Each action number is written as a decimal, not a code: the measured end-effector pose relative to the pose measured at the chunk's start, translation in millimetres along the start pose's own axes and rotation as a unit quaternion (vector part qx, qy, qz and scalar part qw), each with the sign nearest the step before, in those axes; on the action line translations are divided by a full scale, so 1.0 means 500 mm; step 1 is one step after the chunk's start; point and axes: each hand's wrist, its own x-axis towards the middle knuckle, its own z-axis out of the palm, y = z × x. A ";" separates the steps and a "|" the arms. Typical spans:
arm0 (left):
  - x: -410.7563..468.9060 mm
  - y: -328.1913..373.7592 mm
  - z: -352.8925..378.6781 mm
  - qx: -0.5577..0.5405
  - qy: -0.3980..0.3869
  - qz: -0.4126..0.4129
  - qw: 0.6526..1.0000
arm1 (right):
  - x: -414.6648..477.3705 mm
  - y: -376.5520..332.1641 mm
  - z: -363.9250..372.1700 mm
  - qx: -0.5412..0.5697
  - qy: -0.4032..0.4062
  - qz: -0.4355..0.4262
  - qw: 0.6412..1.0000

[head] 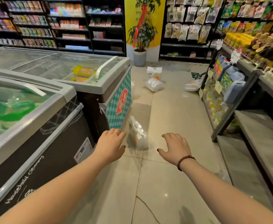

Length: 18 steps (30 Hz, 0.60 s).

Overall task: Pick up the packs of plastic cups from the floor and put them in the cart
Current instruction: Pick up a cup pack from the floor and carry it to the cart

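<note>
A clear pack of plastic cups [137, 135] lies on the tiled floor beside the freezer's corner, between my two hands. My left hand [110, 145] hovers just left of it, empty with fingers apart. My right hand [175, 147], a bead bracelet on its wrist, is spread open to the pack's right and holds nothing. Farther down the aisle lie a second pack [154, 78] with a white bag standing behind it, and a third pack [192, 85] near the right shelf's foot. No cart is in view.
Two glass-topped chest freezers [100, 88] line the left side. A black shelf rack [234, 101] with goods borders the aisle on the right. A potted plant [139, 57] stands at the far end before a yellow pillar.
</note>
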 end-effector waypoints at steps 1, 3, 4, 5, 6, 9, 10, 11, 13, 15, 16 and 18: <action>0.031 -0.021 0.004 0.001 -0.008 0.005 1.000 | 0.035 -0.005 0.002 0.001 -0.005 0.002 1.000; 0.088 -0.059 0.013 -0.003 -0.014 0.004 1.000 | 0.099 -0.015 0.006 0.004 -0.009 0.001 1.000; 0.113 -0.077 0.017 -0.007 -0.015 0.000 1.000 | 0.130 -0.020 0.007 0.005 -0.012 0.000 1.000; 0.138 -0.093 0.022 -0.013 -0.018 -0.004 1.000 | 0.161 -0.023 0.010 0.007 -0.017 0.001 1.000; 0.163 -0.109 0.029 -0.019 -0.023 -0.008 1.000 | 0.192 -0.027 0.013 0.008 -0.022 0.001 1.000; 0.240 -0.154 0.057 -0.027 -0.035 -0.012 0.999 | 0.286 -0.034 0.029 0.015 -0.033 0.000 0.999; 0.267 -0.169 0.066 -0.026 -0.041 -0.013 0.999 | 0.318 -0.036 0.037 0.019 -0.037 -0.002 0.999; 0.294 -0.182 0.076 -0.027 -0.047 -0.014 0.998 | 0.349 -0.036 0.045 0.022 -0.043 -0.002 0.999; 0.350 -0.209 0.099 -0.034 -0.055 -0.019 0.998 | 0.415 -0.037 0.064 0.028 -0.054 0.001 0.998; 0.410 -0.235 0.124 -0.033 -0.060 -0.018 0.998 | 0.487 -0.032 0.089 0.037 -0.061 0.003 0.997; 0.443 -0.248 0.139 -0.027 -0.065 -0.015 0.997 | 0.523 -0.029 0.103 0.041 -0.064 0.005 0.997; 0.515 -0.273 0.169 -0.023 -0.082 -0.013 0.996 | 0.599 -0.019 0.129 0.051 -0.076 0.014 0.996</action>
